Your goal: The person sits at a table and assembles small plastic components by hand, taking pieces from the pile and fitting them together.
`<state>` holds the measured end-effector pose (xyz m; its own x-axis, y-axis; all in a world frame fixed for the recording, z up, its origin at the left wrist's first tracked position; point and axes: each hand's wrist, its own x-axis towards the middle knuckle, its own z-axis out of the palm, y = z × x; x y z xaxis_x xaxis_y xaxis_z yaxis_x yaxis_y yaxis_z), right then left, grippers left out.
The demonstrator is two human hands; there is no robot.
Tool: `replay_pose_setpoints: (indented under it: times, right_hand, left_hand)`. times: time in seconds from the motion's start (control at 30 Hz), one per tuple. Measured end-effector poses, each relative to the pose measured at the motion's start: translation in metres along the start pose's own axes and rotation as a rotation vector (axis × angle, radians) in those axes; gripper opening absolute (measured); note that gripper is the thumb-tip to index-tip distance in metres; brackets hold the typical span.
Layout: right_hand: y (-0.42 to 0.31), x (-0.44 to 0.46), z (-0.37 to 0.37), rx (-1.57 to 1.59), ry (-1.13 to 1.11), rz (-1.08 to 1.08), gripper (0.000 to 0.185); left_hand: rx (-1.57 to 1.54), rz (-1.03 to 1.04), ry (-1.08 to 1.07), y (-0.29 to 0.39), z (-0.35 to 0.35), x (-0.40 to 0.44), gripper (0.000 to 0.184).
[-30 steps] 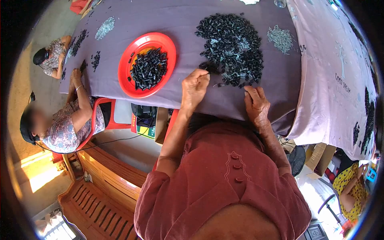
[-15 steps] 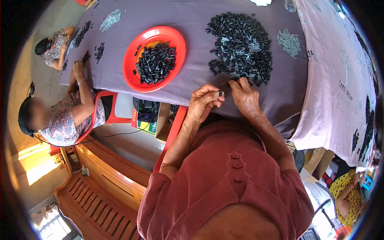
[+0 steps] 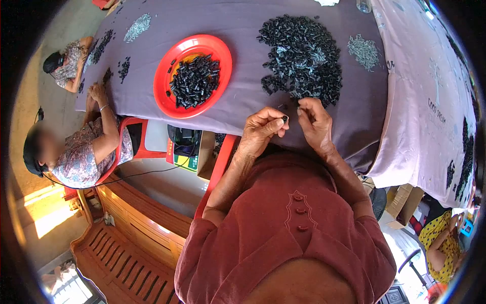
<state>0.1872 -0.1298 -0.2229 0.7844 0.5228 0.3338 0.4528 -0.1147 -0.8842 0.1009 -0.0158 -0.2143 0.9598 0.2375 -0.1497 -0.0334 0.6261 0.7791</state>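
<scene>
Both hands have shifted slightly from half a second ago: the right hand now sits a little farther right with its fingers straighter, while the left hand is a touch nearer to it. Largest of what lies before them is the counter, covered by a purple-grey cloth. On it, just beyond the hands, spreads a broad pile of short black pieces, pale metal bits scattered over its top. Left of that, well apart, a red plate carries a smaller black heap; to the pile's right lies a small grey heap of metal bits. Smallest is the single black piece in the left fingers, which pinch it between thumb and fingertip above the counter's near edge. The right fingers reach the pile's near edge, thumb and forefinger close together; whether they grip anything cannot be told.

The step in hand looks like handling one piece, the left holding while the right picks at the pile. The next move seems to call for a steady left pinch and a fine right fingertip grip.
</scene>
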Motion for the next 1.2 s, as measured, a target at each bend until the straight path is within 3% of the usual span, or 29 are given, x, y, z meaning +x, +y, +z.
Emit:
replay_pose_setpoints:
  times: [0.03, 0.13, 0.23, 0.43, 0.57, 0.67, 0.73, 0.83, 0.97, 1.13, 1.2]
  right_hand:
    - [-0.002, -0.001, 0.000, 0.145, 0.000, 0.096, 0.016]
    - [-0.013, -0.002, -0.004, 0.197, -0.090, 0.085, 0.016]
    - [-0.019, 0.000, -0.001, 0.185, -0.070, -0.064, 0.013]
    - [-0.022, 0.001, -0.005, 0.151, -0.263, -0.086, 0.012]
    - [-0.022, -0.001, -0.002, 0.074, -0.256, -0.107, 0.013]
    - [-0.021, -0.005, 0.001, 0.120, -0.178, -0.049, 0.010]
    - [-0.022, -0.009, 0.000, 0.351, -0.189, 0.305, 0.009]
    - [-0.024, -0.007, 0.002, 0.578, -0.094, 0.250, 0.008]
    - [-0.018, -0.010, 0.005, 0.538, -0.056, 0.135, 0.008]
    - [-0.023, -0.011, 0.002, 0.620, -0.097, 0.223, 0.006]
    - [-0.029, -0.010, 0.000, 0.661, -0.113, 0.307, 0.006]
  left_hand:
    - [0.001, -0.001, 0.000, 0.000, 0.000, 0.000, 0.008]
    - [0.058, -0.009, -0.002, 0.000, 0.001, 0.000, 0.008]
    - [0.137, -0.009, 0.018, -0.001, 0.001, -0.001, 0.007]
    - [0.240, 0.049, 0.033, -0.004, 0.000, -0.005, 0.008]
    - [0.170, 0.052, 0.097, -0.006, 0.003, -0.002, 0.007]
    - [0.113, 0.036, 0.139, -0.006, 0.003, -0.001, 0.007]
    - [0.100, 0.025, 0.166, -0.007, 0.004, -0.003, 0.008]
    - [0.025, -0.031, 0.171, -0.008, 0.008, -0.006, 0.009]
    - [-0.171, -0.123, 0.087, -0.009, 0.011, -0.007, 0.011]
    - [-0.259, -0.221, 0.062, -0.010, 0.011, -0.012, 0.012]
    - [-0.187, -0.208, -0.041, -0.012, 0.008, -0.014, 0.012]
